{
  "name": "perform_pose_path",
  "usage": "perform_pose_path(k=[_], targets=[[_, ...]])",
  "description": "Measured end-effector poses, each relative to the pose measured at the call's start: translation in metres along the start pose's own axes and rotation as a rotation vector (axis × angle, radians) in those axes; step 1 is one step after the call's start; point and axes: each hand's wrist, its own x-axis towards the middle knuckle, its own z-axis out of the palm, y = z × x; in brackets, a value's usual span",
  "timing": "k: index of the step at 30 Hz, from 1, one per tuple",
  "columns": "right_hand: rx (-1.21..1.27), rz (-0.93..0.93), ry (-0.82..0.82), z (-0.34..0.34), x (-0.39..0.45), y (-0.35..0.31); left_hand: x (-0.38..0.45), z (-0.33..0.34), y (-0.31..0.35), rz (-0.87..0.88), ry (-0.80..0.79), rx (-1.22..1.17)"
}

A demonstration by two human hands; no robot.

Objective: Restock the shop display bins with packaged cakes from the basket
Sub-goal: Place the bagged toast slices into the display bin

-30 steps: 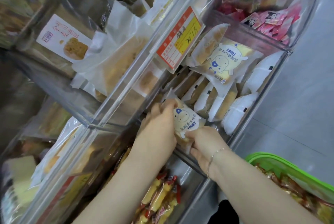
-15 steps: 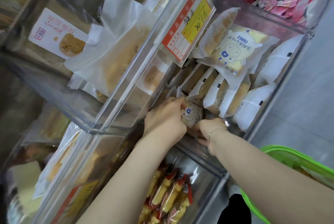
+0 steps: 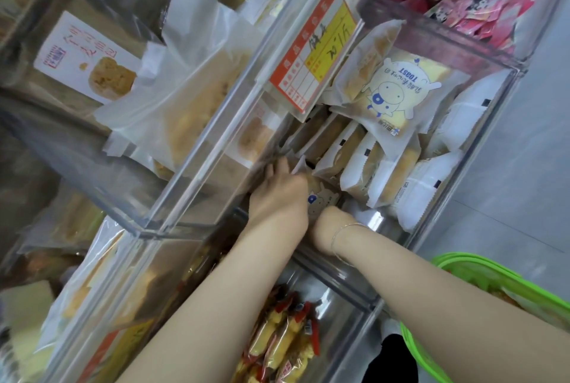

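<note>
Fingers of both hands, left hand and right hand, curl round a toast packet, pushing it into the near end of the clear bin, already nearly full beneath its price tag. Beside the bin, the green basket seems to hold more.

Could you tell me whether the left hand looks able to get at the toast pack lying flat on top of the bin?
Probably yes: the left hand is already inside the bin, and the toast pack lies uncovered on top.
</note>
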Motion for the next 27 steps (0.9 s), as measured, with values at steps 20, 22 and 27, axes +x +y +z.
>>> perform_pose_path(k=[20,22,27], targets=[[-0.263,-0.252,0.811,-0.162,-0.038,0.042,0.017,-0.027,0.066,-0.198,-0.069,-1.955],[-0.301,-0.223,0.807,-0.165,-0.042,0.039,0.017,-0.028,0.067,-0.241,-0.048,-1.867],[-0.306,-0.302,0.914,-0.177,-0.041,0.025,-0.003,-0.019,0.054,-0.114,-0.025,-1.818]])
